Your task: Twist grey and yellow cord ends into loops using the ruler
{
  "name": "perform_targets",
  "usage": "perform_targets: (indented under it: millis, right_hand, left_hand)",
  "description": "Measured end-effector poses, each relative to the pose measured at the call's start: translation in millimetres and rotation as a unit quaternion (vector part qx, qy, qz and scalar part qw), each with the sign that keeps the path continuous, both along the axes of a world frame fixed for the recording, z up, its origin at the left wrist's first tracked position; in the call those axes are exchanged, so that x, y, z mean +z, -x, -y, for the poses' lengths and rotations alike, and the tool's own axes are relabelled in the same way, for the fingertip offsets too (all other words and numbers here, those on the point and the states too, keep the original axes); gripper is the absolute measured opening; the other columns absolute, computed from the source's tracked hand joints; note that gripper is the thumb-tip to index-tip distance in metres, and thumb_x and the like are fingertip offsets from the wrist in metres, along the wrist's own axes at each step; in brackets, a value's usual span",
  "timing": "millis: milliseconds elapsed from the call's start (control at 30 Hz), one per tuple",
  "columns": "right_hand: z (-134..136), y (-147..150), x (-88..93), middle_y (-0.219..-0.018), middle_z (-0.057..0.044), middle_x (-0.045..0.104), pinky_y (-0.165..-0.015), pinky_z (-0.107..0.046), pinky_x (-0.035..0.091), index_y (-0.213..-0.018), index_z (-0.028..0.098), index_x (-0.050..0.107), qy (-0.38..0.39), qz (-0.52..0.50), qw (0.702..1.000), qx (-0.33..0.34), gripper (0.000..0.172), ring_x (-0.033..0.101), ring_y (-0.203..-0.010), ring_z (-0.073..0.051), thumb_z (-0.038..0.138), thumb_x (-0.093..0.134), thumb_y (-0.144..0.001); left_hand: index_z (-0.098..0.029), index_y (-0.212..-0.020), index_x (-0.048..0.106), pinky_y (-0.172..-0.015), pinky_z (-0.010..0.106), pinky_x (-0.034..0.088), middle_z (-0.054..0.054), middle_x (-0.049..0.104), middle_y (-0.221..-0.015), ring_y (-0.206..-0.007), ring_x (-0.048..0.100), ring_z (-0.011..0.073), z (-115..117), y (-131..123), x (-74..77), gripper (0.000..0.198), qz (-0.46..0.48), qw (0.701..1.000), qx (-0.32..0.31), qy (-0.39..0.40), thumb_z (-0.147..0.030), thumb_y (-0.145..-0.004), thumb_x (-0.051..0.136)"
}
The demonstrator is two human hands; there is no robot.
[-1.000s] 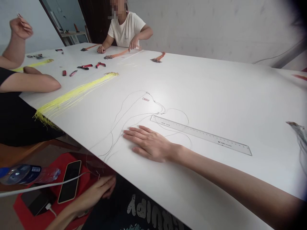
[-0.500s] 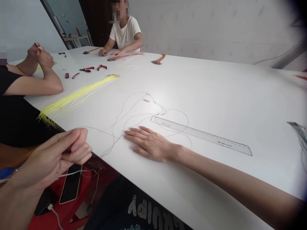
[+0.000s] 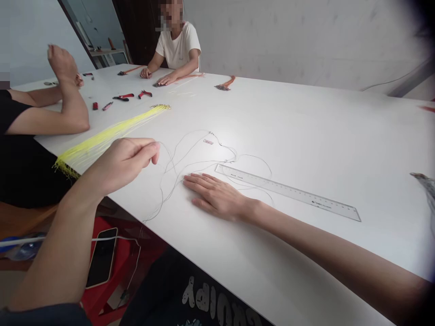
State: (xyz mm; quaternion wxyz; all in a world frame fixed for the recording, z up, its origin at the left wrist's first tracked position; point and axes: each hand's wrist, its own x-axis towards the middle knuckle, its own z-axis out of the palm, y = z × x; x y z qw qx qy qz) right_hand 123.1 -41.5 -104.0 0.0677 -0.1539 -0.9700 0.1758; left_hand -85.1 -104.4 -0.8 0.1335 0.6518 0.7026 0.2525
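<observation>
My left hand (image 3: pixel 122 160) is raised over the table's near edge, its thumb and fingertips pinched on a thin grey wire (image 3: pixel 166 158). That wire runs down into loose loops spread on the white table (image 3: pixel 306 127). My right hand (image 3: pixel 215 195) lies flat and open on the tabletop, its fingertips among the loops. Just right of it lies a long clear ruler (image 3: pixel 287 192), with wire crossing its left end. A small pink tag (image 3: pixel 208 141) sits among the loops, beyond my right hand.
A long bundle of yellow cords (image 3: pixel 108 131) lies at the left, below a co-worker's raised hands (image 3: pixel 63 63). Red-handled pliers (image 3: pixel 145 94) and orange cord bundles (image 3: pixel 224 83) lie farther along. Another person sits at the far end. A phone (image 3: pixel 102 258) rests on a red stool below the edge.
My left hand has risen from the table's near edge and moved right over the tabletop, carrying the wire with it. My right hand has stayed flat, shifting only slightly.
</observation>
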Motion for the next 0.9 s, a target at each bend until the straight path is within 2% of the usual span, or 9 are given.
perform_targets:
  millis: [100, 133, 200, 267, 367, 433, 533, 767, 900]
  right_hand:
    - [-6, 2, 0.9, -0.149, -0.008, 0.023, -0.115, -0.038, 0.014, -0.142, 0.009, 0.025, -0.009, 0.004, 1.0, -0.011, 0.057, 0.018, -0.138, -0.02, 0.043, 0.021, -0.096]
    - [-7, 3, 1.5, -0.148, -0.008, 0.024, -0.115, -0.038, 0.015, -0.142, 0.009, 0.026, -0.012, 0.005, 1.0, -0.016, 0.057, 0.019, -0.137, -0.02, 0.043, 0.021, -0.096]
    - [-10, 4, 2.9, -0.148, -0.008, 0.025, -0.114, -0.039, 0.017, -0.142, 0.009, 0.027, -0.014, 0.008, 1.0, -0.025, 0.057, 0.02, -0.137, -0.021, 0.042, 0.022, -0.096]
    - [-12, 5, 4.1, -0.148, -0.009, 0.026, -0.113, -0.04, 0.019, -0.141, 0.009, 0.027, -0.013, 0.011, 0.999, -0.033, 0.056, 0.021, -0.137, -0.022, 0.042, 0.022, -0.096]
    - [-14, 6, 5.2, -0.147, -0.01, 0.026, -0.113, -0.041, 0.02, -0.141, 0.009, 0.028, -0.011, 0.013, 0.999, -0.039, 0.056, 0.021, -0.136, -0.023, 0.041, 0.023, -0.096]
    - [-15, 6, 5.9, -0.147, -0.01, 0.026, -0.112, -0.042, 0.021, -0.141, 0.009, 0.028, -0.011, 0.012, 0.999, -0.043, 0.056, 0.022, -0.136, -0.023, 0.041, 0.024, -0.096]
    - [-16, 7, 6.9, -0.147, -0.01, 0.027, -0.112, -0.041, 0.022, -0.141, 0.008, 0.028, -0.015, 0.014, 0.998, -0.054, 0.055, 0.024, -0.135, -0.024, 0.039, 0.026, -0.095]
    - [-19, 9, 3.4, -0.143, -0.011, 0.033, -0.108, -0.04, 0.031, -0.138, 0.007, 0.031, -0.038, -0.012, 0.997, -0.062, 0.055, 0.035, -0.128, -0.024, 0.04, 0.027, -0.095]
    - [-21, 13, 1.9, -0.139, -0.012, 0.037, -0.104, -0.039, 0.036, -0.135, 0.005, 0.033, -0.048, -0.03, 0.996, -0.062, 0.053, 0.041, -0.122, -0.024, 0.039, 0.028, -0.094]
  left_hand:
    - [-0.02, -0.066, 0.057, -0.047, 0.025, 0.027, -0.003, 0.039, -0.049, -0.047, 0.036, 0.0111, -18, 5, -3.3, 0.028, -0.119, 0.993, 0.004, 0.017, -0.035, -0.083, 0.04]
    - [-0.02, -0.071, 0.06, -0.051, 0.025, 0.032, -0.002, 0.047, -0.055, -0.052, 0.043, 0.0127, -23, 9, -6.4, 0.029, -0.14, 0.99, -0.005, 0.015, -0.038, -0.083, 0.041]
    - [-0.02, -0.087, 0.063, -0.067, 0.028, 0.04, 0.002, 0.061, -0.079, -0.076, 0.054, 0.0187, -31, 20, -15.4, 0.032, -0.183, 0.982, -0.031, 0.026, -0.043, -0.082, 0.041]
    - [-0.016, -0.108, 0.059, -0.089, 0.037, 0.038, 0.008, 0.058, -0.11, -0.107, 0.047, 0.0272, -34, 33, -25.8, 0.044, -0.242, 0.967, -0.051, 0.057, -0.047, -0.08, 0.043]
    - [-0.006, -0.121, 0.051, -0.101, 0.05, 0.027, 0.018, 0.042, -0.132, -0.126, 0.028, 0.0353, -28, 50, -37.0, 0.059, -0.288, 0.949, -0.054, 0.112, -0.046, -0.078, 0.048]
    - [-0.003, -0.123, 0.05, -0.103, 0.053, 0.023, 0.021, 0.037, -0.136, -0.129, 0.022, 0.0373, -22, 56, -39.6, 0.062, -0.291, 0.948, -0.048, 0.124, -0.045, -0.077, 0.05]
    - [-0.004, -0.13, 0.043, -0.105, 0.051, 0.022, 0.019, 0.033, -0.141, -0.132, 0.019, 0.035, -14, 62, -38.7, 0.069, -0.279, 0.948, -0.041, 0.148, -0.048, -0.077, 0.051]
    - [-0.016, -0.127, 0.048, -0.104, 0.044, 0.025, 0.011, 0.044, -0.135, -0.126, 0.034, 0.0297, -7, 61, -38.7, 0.065, -0.211, 0.966, -0.066, 0.136, -0.06, -0.079, 0.048]
    - [-0.017, -0.126, 0.049, -0.104, 0.041, 0.028, 0.009, 0.045, -0.134, -0.125, 0.036, 0.0274, -12, 49, -43.3, 0.06, -0.17, 0.974, -0.07, 0.129, -0.057, -0.082, 0.045]
